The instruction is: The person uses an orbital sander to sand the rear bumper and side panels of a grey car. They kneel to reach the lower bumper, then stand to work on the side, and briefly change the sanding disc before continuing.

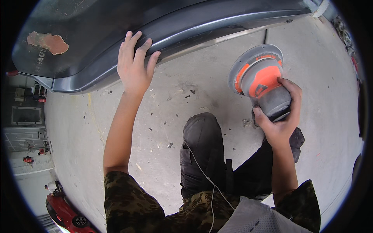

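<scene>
A person's left hand (134,73) is resting on a dark gray car body (194,23), fingers spread and released, while the right hand (286,120) is grasping an orange-and-gray orbital sander (266,77), its round pad tilting ahead of the right fingers. Left of the left fingers, a reddish patch (52,42) is breaking the paint; below them, dark flecks (187,96) are littering the concrete floor (167,116), and farther lower left, a red car (64,209) is standing.

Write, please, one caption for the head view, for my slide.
The left hand rests on a dark car panel; the right hand holds an orange-and-gray sander over the floor.
</scene>
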A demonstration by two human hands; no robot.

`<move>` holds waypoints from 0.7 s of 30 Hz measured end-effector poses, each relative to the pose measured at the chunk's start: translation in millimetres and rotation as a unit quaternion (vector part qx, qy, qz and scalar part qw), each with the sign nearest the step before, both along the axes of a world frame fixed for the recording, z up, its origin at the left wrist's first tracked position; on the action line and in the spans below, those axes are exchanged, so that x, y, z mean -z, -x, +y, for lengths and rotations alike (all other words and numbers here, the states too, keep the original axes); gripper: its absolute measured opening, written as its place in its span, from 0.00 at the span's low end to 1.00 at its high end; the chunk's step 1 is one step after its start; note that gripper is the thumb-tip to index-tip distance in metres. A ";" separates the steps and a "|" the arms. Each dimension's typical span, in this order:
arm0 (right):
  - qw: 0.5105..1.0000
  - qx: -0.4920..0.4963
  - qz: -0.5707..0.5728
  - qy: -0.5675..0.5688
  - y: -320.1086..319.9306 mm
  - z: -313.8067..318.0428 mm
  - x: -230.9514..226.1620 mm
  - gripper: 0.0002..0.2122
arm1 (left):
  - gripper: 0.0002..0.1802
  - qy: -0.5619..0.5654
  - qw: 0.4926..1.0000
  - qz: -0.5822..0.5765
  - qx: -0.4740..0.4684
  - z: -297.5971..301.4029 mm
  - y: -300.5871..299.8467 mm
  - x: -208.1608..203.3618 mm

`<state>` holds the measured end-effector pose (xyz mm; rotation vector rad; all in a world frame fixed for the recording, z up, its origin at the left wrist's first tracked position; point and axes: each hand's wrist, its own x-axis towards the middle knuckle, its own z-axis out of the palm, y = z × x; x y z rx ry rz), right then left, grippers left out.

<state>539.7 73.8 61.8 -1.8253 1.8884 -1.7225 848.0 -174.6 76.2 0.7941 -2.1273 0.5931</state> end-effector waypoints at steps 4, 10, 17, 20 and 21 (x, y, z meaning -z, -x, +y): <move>0.998 0.014 0.050 0.045 -68.6 -28.7 16.0 0.39 | 0.12 0.045 0.992 -0.002 0.116 -5.1 -68.9 -19.6; 0.987 0.123 0.031 0.094 -120.3 -95.3 45.4 0.38 | 0.24 0.037 0.998 0.006 0.047 -27.1 -135.4 -11.1; 0.982 0.151 -0.002 0.113 -128.2 -125.0 69.1 0.39 | 0.27 0.068 0.997 -0.022 -0.040 -34.1 -139.5 7.7; 0.981 0.144 -0.010 0.133 -123.5 -128.4 74.9 0.39 | 0.29 0.084 0.995 -0.023 -0.053 -36.0 -137.5 8.4; 0.978 0.158 -0.019 0.132 -120.1 -128.5 75.5 0.39 | 0.30 0.085 0.995 -0.021 -0.053 -36.7 -137.5 8.3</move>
